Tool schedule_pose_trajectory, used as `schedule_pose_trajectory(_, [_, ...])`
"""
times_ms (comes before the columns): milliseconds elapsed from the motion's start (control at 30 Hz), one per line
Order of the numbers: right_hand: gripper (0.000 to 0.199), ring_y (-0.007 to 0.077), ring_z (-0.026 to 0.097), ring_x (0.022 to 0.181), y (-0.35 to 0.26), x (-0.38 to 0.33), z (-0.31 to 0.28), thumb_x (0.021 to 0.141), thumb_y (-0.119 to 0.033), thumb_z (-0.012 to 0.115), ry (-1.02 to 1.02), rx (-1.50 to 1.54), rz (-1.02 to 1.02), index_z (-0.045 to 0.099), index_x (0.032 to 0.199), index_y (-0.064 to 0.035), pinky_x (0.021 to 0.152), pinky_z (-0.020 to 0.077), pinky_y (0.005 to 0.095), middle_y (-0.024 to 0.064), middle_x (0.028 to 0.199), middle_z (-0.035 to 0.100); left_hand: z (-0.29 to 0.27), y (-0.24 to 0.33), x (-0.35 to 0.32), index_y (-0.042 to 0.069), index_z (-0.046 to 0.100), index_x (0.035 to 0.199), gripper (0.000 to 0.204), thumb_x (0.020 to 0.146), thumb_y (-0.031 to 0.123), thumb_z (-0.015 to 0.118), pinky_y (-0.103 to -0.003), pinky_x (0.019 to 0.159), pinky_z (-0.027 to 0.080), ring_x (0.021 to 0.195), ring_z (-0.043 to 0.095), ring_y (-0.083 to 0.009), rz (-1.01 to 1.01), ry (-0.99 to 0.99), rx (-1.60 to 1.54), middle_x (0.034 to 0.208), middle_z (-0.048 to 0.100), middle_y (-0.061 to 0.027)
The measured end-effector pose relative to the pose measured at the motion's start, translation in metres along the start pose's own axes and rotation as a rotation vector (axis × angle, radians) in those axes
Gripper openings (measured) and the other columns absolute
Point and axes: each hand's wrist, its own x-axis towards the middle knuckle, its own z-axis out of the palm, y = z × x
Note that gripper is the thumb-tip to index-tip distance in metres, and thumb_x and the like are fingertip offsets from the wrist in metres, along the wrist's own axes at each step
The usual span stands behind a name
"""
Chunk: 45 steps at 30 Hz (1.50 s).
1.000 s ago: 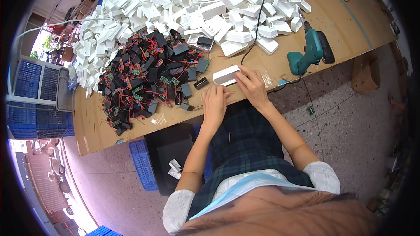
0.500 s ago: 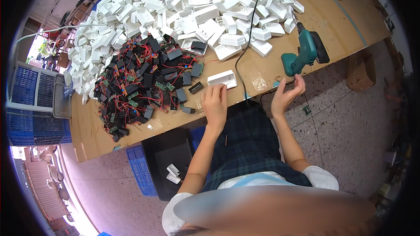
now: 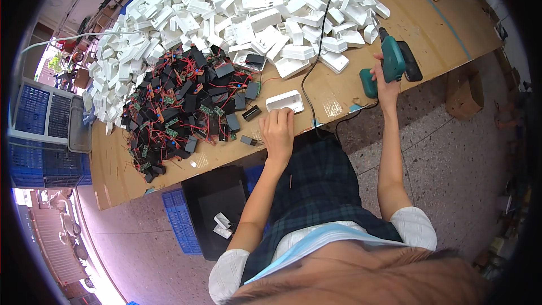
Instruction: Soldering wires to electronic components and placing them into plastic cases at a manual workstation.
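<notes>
Right hand (image 3: pixel 385 82) clenched around the grip of a teal cordless screwdriver (image 3: pixel 391 63), tool lying low over the wooden surface (image 3: pixel 440 28) at roughly 2 o'clock in the head view. Left hand (image 3: pixel 278 131) resting flat on the surface edge, fingers (image 3: pixel 282 117) loosely curled, grasping nothing, tips just beside a white plastic housing (image 3: pixel 285 101) at 12 o'clock of that hand. Black cable (image 3: pixel 314 51) running just right of the housing. Heap of black modules with red wires (image 3: pixel 186 101) at 10 o'clock, pile of white housings (image 3: pixel 237 5) beyond. Advised for the step in hand: steady the housing with the left hand, bring the bit upright and square over the screw hole, keep the cable clear.
</notes>
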Motion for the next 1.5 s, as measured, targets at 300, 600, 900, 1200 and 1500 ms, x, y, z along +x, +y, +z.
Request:
schedule_pose_trajectory(300, [0.042,0.0130,0.063,0.078,-0.052,-0.145,0.006,0.105,-0.025,0.051,-0.326,0.177,0.117,0.052,0.133,0.0062,0.076,0.0512,0.0276,0.0077,0.089,0.064,0.005,0.001,0.015,0.005,0.065,0.092,0.013,0.084,0.008,0.075,-0.045,0.096,0.045,0.117,0.058,-0.0316,0.000,0.174,-0.004,0.118,0.064,-0.0105])
schedule_pose_trajectory(600, [0.027,0.0108,0.064,0.066,-0.032,-0.201,0.032,0.092,-0.007,0.070,-0.323,0.093,0.280,0.062,0.114,0.0054,0.059,0.0522,0.0254,0.0071,0.094,0.065,0.022,-0.002,0.014,0.005,0.067,0.091,0.013,0.081,0.006,0.075,-0.043,0.091,0.047,0.108,0.062,-0.0314,-0.047,0.203,-0.005,0.112,0.065,-0.0087])
schedule_pose_trajectory(900, [0.025,0.0104,0.062,0.063,-0.031,-0.199,0.047,0.093,-0.009,0.070,-0.311,0.082,0.249,0.061,0.112,0.0050,0.056,0.0503,0.0255,0.0057,0.091,0.060,0.019,0.002,0.016,0.006,0.066,0.090,0.013,0.080,0.007,0.076,-0.041,0.083,0.046,0.103,0.062,-0.0285,-0.058,0.200,0.048,0.108,0.065,-0.0052])
schedule_pose_trajectory(1200, [0.024,0.0102,0.061,0.063,-0.030,-0.196,0.052,0.094,-0.008,0.069,-0.321,0.075,0.251,0.061,0.113,0.0044,0.056,0.0504,0.0252,0.0059,0.094,0.061,0.020,0.000,0.015,0.008,0.068,0.092,0.013,0.081,0.008,0.076,-0.040,0.083,0.046,0.100,0.062,-0.0273,-0.061,0.200,0.064,0.107,0.065,-0.0040])
schedule_pose_trajectory(1500, [0.022,0.0103,0.062,0.064,-0.029,-0.196,0.054,0.096,-0.006,0.064,-0.292,0.133,0.315,0.063,0.114,0.0053,0.059,0.0524,0.0260,0.0098,0.101,0.069,0.021,-0.002,0.014,0.008,0.068,0.091,0.013,0.082,0.009,0.076,-0.040,0.084,0.046,0.098,0.061,-0.0264,-0.054,0.204,0.072,0.106,0.065,-0.0021])
